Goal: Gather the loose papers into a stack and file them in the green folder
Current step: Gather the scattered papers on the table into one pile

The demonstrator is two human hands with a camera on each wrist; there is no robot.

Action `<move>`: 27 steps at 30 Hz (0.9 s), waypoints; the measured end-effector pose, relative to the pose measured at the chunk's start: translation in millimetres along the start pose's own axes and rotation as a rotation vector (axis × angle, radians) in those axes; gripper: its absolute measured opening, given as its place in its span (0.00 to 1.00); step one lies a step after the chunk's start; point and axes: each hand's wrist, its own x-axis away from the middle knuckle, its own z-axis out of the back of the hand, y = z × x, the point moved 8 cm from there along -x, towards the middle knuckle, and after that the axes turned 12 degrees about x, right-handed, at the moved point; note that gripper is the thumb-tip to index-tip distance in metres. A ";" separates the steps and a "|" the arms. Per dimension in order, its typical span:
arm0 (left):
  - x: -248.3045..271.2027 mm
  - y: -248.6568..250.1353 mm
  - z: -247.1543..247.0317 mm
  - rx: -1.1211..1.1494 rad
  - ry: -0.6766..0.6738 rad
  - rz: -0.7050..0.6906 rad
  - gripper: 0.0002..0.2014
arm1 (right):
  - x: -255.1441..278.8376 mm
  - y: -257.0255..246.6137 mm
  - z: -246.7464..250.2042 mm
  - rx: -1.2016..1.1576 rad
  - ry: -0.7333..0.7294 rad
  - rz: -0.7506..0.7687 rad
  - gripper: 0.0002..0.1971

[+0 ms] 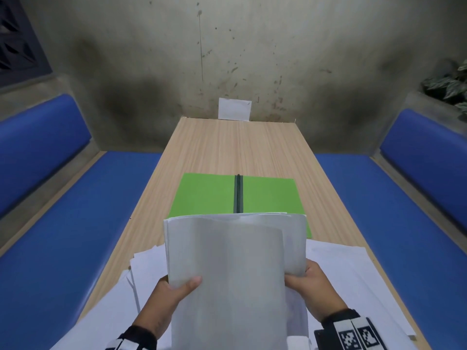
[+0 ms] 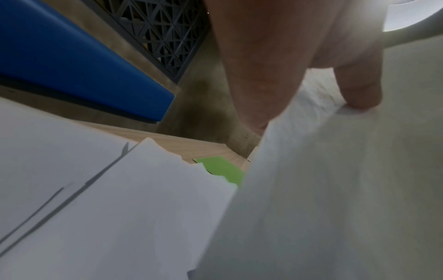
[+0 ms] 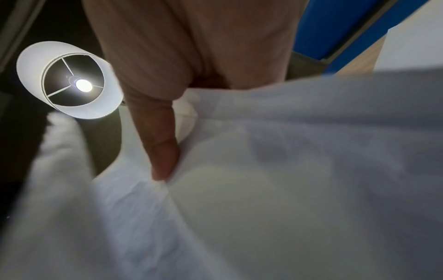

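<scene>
Risk first: the stack of papers (image 1: 235, 261) is raised off the table (image 1: 227, 147), gripped only at its near corners — left hand (image 1: 174, 289) with the thumb clamped over the left edge, right hand (image 1: 308, 281) with thumb and fingers pinching the right edge. The far edges are ragged and not squared, with sheets stepped across the far right corner. My read: if either pinch loosens, the inner sheets slide out and fan back over the table. The sheets bow between the two grips, so a hard squeeze would likely crease them.

More loose sheets (image 1: 348, 269) lie flat under the hands, spread over the table's near end to both left and right — gathering looks unfinished.

The green folder (image 1: 202, 195) lies open just beyond the stack, dark spine running near to far, and its near edge is hidden behind the raised paper. Dropping the stack on it unsquared would probably leave corners overhanging.

The paper is plain white, thin, floppy and slightly translucent under the lamp (image 3: 69, 79).
</scene>
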 end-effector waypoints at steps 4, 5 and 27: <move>-0.5 -4.6 0.5 -0.008 -0.033 0.016 0.37 | -0.1 7.2 -2.9 0.010 -0.048 -0.065 0.19; 0.5 -6.6 -0.7 -0.017 -0.041 0.034 0.41 | 0.2 10.1 -5.6 0.024 -0.076 -0.078 0.17; 6.4 16.1 -9.9 -0.137 0.032 -0.149 0.10 | 5.3 -1.2 -2.8 0.081 0.128 0.112 0.13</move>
